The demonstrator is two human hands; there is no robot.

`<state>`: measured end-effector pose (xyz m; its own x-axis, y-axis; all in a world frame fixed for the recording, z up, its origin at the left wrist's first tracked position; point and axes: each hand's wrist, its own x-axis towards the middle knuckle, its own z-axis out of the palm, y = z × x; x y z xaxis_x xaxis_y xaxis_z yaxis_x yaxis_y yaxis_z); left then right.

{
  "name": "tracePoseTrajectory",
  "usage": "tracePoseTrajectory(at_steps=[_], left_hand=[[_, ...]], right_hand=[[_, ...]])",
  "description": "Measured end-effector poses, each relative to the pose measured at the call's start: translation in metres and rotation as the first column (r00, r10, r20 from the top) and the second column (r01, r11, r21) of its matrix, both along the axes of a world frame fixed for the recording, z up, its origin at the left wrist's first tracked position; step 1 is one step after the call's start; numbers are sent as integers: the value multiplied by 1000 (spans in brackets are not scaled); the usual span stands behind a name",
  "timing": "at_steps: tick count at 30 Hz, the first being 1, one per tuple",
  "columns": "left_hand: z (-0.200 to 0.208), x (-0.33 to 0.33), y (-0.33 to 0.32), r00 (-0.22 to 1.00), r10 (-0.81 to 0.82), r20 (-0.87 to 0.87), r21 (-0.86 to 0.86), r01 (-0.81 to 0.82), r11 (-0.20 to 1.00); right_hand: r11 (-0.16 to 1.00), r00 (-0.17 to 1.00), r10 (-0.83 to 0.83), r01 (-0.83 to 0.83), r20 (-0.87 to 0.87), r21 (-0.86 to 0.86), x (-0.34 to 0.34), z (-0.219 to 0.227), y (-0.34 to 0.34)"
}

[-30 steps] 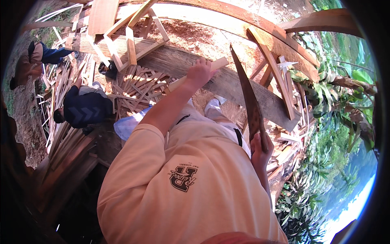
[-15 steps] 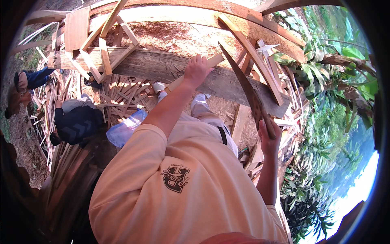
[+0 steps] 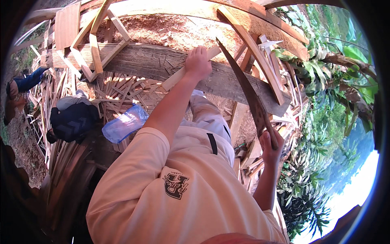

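Pale wooden strip [image 3: 185, 73] lies slanted across the grey log [image 3: 162, 65], upper centre of the frame, with the left hand [image 3: 198, 63] wrapped around its upper part, grip pressed tight on it. Right hand [image 3: 271, 147], centre right, has its grip clenched around the handle of a long curved blade [image 3: 243, 87] pointing up toward the strip. Offcuts [image 3: 118, 89] litter the ground beneath.

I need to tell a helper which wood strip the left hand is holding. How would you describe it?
Find the big grey log lying across the work area. On it, the left hand grips a pale strip, the only stick held rather than lying loose.
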<state>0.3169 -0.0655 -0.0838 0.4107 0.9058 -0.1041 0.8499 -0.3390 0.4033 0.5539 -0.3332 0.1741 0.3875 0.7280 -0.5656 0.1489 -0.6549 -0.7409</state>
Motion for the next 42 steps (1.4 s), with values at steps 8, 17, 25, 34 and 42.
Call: tracePoseTrajectory(at_steps=[8, 17, 25, 34, 42], left_hand=[[-14, 5, 3, 994, 107, 27, 149, -110, 983], [-27, -12, -9, 987, 163, -17, 103, -160, 982], [2, -10, -4, 876, 429, 221, -48, -430, 902], [-10, 10, -1, 891, 454, -23, 169, -444, 880], [-11, 9, -2, 875, 446, -188, 227, -403, 887]], right_hand=[[993, 989, -107, 100, 102, 64, -26, 22, -34], [968, 977, 144, -171, 155, 181, -2, 38, 3], [835, 926, 374, -359, 48, 418, 22, -73, 117], [694, 879, 469, -305, -88, 652, -6, -204, 218], [667, 838, 545, -457, 32, 588, 12, -235, 175]])
